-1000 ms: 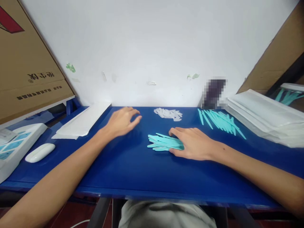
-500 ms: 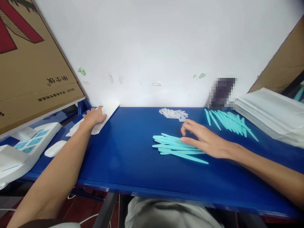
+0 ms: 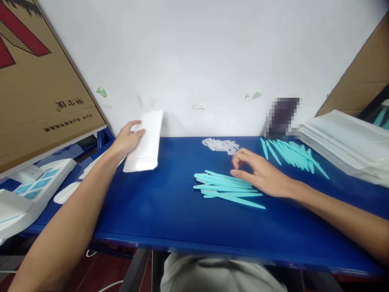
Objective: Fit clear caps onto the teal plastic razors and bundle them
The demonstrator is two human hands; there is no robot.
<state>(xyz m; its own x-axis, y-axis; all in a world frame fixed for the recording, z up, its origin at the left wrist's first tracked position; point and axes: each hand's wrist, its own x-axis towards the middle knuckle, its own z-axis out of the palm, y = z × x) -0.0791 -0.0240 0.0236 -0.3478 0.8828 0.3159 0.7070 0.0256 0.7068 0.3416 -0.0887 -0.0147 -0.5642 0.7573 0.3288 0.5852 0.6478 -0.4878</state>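
My left hand (image 3: 127,140) grips a white flat bag (image 3: 146,142) and holds it lifted above the back left of the blue table (image 3: 170,211). More white bags (image 3: 91,166) lie in a stack below it. My right hand (image 3: 261,174) rests beside a small pile of teal sticks (image 3: 223,187) in the table's middle. Its fingers are loosely curled, with the fingertips at the sticks' right ends.
A second pile of teal sticks (image 3: 291,156) and a heap of small white pieces (image 3: 221,145) lie at the back. A stack of white bags (image 3: 346,144) sits at the right. A white mouse (image 3: 66,192), a white device (image 3: 27,194) and a cardboard box (image 3: 36,81) are at the left.
My left hand reached left to the bag stack, took one white bag and lifted it. My right hand slid right off the teal sticks, leaving them fanned out.
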